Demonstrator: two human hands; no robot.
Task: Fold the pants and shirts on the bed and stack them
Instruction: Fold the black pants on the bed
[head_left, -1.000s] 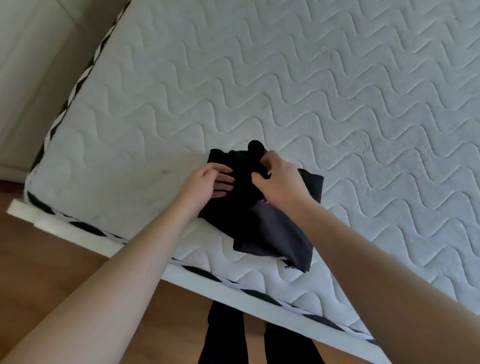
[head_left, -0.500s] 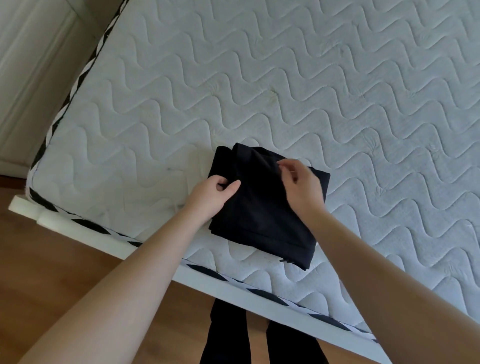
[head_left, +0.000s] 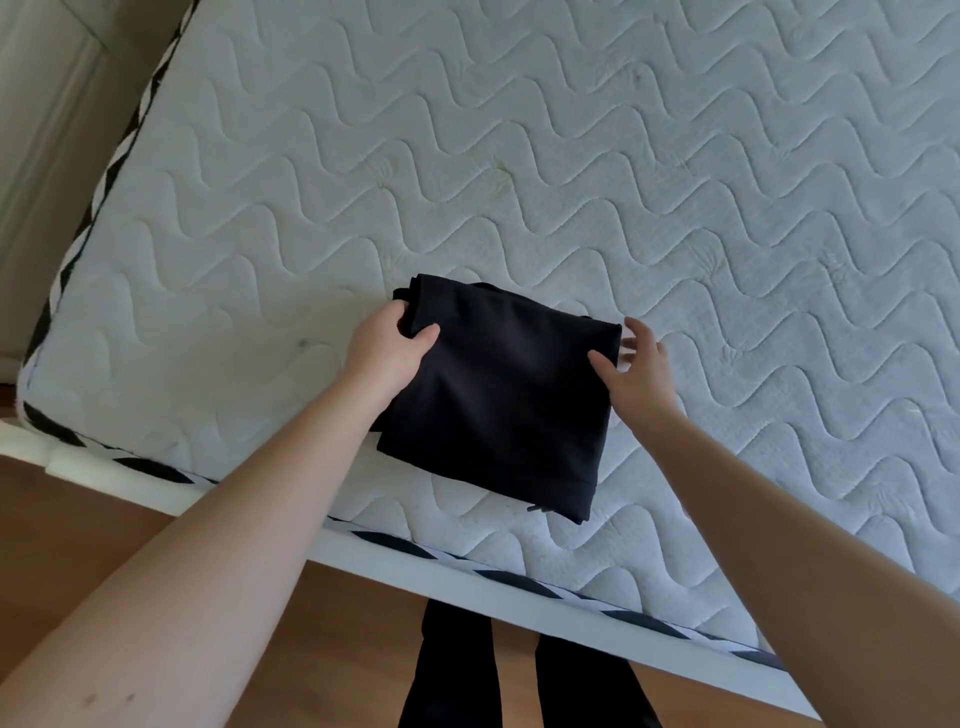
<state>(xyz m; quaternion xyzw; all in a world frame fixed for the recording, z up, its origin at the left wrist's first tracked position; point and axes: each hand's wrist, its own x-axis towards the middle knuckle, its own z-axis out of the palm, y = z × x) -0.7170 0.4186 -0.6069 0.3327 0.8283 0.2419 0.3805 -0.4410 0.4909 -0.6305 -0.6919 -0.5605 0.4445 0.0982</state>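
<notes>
The folded black garment (head_left: 498, 400) is lying on the mattress (head_left: 571, 156), close to its near edge, and it serves as the landmark here.

At the garment's left edge, the left hand (head_left: 387, 353) is gripping the far-left corner: the thumb is lying on top of the cloth and the fingers are curling round the stacked layers beneath. Whether those fingers are catching every layer cannot be told, since the fold hides them. If only the top layers are being held, a lift is likely to let the lower ones sag open and undo the fold.

The garment itself is sitting as a neat, roughly square bundle, but its near corner is resting just beside the mattress's striped border (head_left: 395, 545), with the wooden floor (head_left: 322, 649) below. A pull toward the person could be tipping it over that edge.

At the garment's right edge, the right hand (head_left: 636, 374) is spread open, its thumb touching the top of the cloth and its fingers reaching past the far-right corner, holding nothing. With this side ungripped, any move led by the left hand alone risks dragging the bundle askew and loosening its right-hand layers.

No other clothes or stack are showing near the garment.
</notes>
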